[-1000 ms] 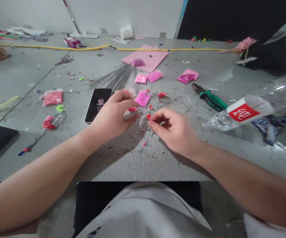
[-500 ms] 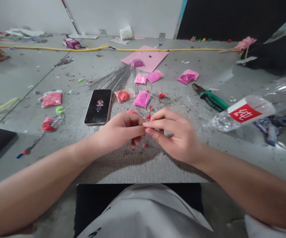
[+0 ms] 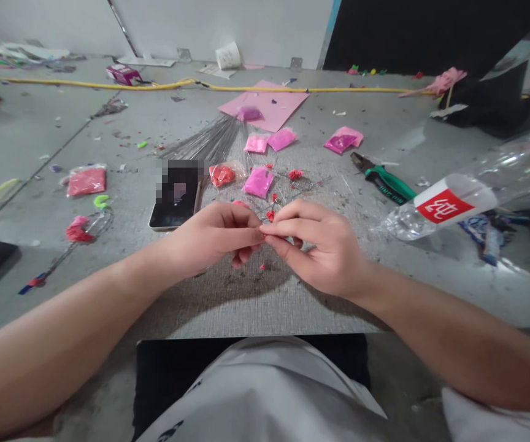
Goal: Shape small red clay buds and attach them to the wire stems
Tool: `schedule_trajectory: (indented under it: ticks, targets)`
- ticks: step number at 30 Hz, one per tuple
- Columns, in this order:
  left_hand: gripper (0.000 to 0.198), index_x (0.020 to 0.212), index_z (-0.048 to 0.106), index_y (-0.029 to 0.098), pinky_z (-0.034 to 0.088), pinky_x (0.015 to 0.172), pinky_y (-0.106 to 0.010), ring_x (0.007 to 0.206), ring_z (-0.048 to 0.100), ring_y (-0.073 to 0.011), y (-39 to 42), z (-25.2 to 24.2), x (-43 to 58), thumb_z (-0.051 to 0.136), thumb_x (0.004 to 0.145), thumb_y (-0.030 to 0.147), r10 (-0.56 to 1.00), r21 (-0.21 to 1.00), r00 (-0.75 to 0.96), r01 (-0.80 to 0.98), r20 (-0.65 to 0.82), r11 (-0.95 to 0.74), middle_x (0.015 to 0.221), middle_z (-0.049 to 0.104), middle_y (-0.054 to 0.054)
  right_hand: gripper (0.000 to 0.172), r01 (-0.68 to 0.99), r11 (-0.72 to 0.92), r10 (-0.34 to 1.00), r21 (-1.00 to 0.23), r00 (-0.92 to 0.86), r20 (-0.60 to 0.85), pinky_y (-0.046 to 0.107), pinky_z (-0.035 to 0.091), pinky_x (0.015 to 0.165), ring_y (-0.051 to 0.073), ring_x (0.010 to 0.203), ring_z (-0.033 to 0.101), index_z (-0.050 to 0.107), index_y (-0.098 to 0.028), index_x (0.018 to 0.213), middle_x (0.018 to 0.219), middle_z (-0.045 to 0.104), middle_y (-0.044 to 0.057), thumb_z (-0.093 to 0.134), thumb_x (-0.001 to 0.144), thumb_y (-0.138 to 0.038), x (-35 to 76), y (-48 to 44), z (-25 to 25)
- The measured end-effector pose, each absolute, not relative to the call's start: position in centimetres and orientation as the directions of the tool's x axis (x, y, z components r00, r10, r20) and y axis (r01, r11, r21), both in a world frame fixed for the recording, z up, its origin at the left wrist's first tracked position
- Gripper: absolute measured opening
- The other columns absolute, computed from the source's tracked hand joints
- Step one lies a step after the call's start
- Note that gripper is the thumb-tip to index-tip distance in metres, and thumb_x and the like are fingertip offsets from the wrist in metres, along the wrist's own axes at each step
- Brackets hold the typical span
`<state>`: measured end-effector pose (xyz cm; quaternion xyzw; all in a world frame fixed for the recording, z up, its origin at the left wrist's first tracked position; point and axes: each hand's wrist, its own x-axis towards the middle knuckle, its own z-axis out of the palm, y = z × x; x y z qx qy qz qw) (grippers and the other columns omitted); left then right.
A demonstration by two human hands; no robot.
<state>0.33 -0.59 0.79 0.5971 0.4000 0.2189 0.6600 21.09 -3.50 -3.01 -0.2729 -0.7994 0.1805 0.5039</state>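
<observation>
Pressing left hand to right hand, contents unclear, we judge the red clay-like lump beyond soft, light: pinch its sides.

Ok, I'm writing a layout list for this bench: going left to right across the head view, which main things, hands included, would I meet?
Pink-and-red wire piece, phone, left hand, right hand, green-handled pliers, bottle.
</observation>
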Motion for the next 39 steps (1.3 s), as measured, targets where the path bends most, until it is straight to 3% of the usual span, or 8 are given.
schedule_trajectory:
  ticks: [6,10,13,16,20,27,35,39]
  targets:
    - [0.014,0.072,0.067,0.016,0.048,0.047,-0.015,0.051,0.057,-0.0069,-0.6,0.8,0.2,0.066,0.086,0.014,0.799,0.937,0.556,0.348,-0.229,0.026,0.057,0.060,0.005,0.013,0.236,0.678,0.727,-0.697,-0.356,0.587,0.024,0.057,0.065,0.012,0.078,0.066,0.078,-0.017,0.102,0.096,0.073,0.006,0.070,0.093,-0.012,21.1,-3.7,-2.5]
    - [0.013,0.071,0.065,0.017,0.042,0.046,-0.017,0.050,0.054,-0.0076,-0.8,0.8,0.1,0.065,0.084,0.017,0.816,0.900,0.567,0.407,-0.112,-0.159,0.055,0.059,0.005,0.011,0.209,0.543,0.819,-0.813,-0.345,0.459,0.022,0.056,0.062,0.012,0.079,0.068,0.078,-0.018,0.098,0.096,0.074,0.005,0.074,0.090,-0.013,21.1,-3.9,-2.1]
    - [0.016,0.068,0.063,0.017,0.037,0.048,-0.019,0.052,0.048,-0.0074,-0.8,0.8,0.0,0.066,0.084,0.019,0.792,0.776,0.601,0.448,0.106,-0.444,0.056,0.056,0.004,0.008,0.154,0.387,0.887,-0.909,-0.332,0.322,0.023,0.058,0.065,0.013,0.081,0.070,0.077,-0.017,0.096,0.094,0.075,0.004,0.077,0.088,-0.017,21.0,-3.8,-2.2]
    - [0.015,0.072,0.064,0.017,0.040,0.057,-0.023,0.060,0.053,-0.0097,-0.4,0.7,-0.2,0.065,0.087,0.020,0.676,0.595,0.683,0.432,0.275,-0.678,0.066,0.060,0.001,0.011,0.031,0.204,0.923,-0.978,-0.340,0.182,0.023,0.059,0.062,0.011,0.074,0.069,0.073,-0.018,0.094,0.085,0.074,0.001,0.080,0.085,-0.019,20.9,-3.6,-2.7]
    - [0.015,0.077,0.066,0.018,0.043,0.063,-0.026,0.065,0.056,-0.0114,0.1,0.5,-0.4,0.063,0.091,0.022,0.612,0.543,0.723,0.390,0.319,-0.744,0.071,0.064,-0.001,0.021,-0.096,0.119,0.935,-0.988,-0.325,0.144,0.020,0.057,0.057,0.010,0.071,0.067,0.071,-0.018,0.098,0.085,0.072,-0.001,0.083,0.081,-0.016,20.8,-3.2,-3.4]
    - [0.018,0.077,0.066,0.018,0.040,0.055,-0.023,0.060,0.051,-0.0106,1.0,0.3,-0.6,0.064,0.092,0.028,0.717,0.774,0.682,0.374,0.144,-0.511,0.067,0.062,0.000,0.031,-0.169,0.173,0.944,-0.970,-0.251,0.212,0.022,0.056,0.056,0.009,0.065,0.066,0.070,-0.018,0.098,0.080,0.071,-0.003,0.091,0.079,-0.032,20.6,-3.2,-2.8]
    - [0.016,0.098,0.081,0.023,0.046,0.061,-0.024,0.065,0.062,-0.0144,1.7,0.4,-1.1,0.071,0.085,0.028,0.502,0.630,0.856,0.459,-0.124,-0.626,0.080,0.073,-0.002,0.025,-0.032,0.322,0.923,-0.946,-0.211,0.321,0.025,0.057,0.058,0.010,0.066,0.065,0.070,-0.022,0.098,0.088,0.074,0.000,0.082,0.089,-0.042,20.9,-3.4,-2.7]
    - [0.021,0.101,0.082,0.026,0.047,0.067,-0.024,0.071,0.066,-0.0156,1.2,0.1,-0.9,0.069,0.085,0.021,0.450,0.613,0.880,0.441,-0.151,-0.656,0.088,0.077,-0.002,0.019,0.060,0.442,0.886,-0.895,-0.186,0.425,0.026,0.059,0.064,0.011,0.072,0.067,0.072,-0.023,0.096,0.092,0.076,0.001,0.081,0.090,-0.038,21.0,-3.9,-2.5]
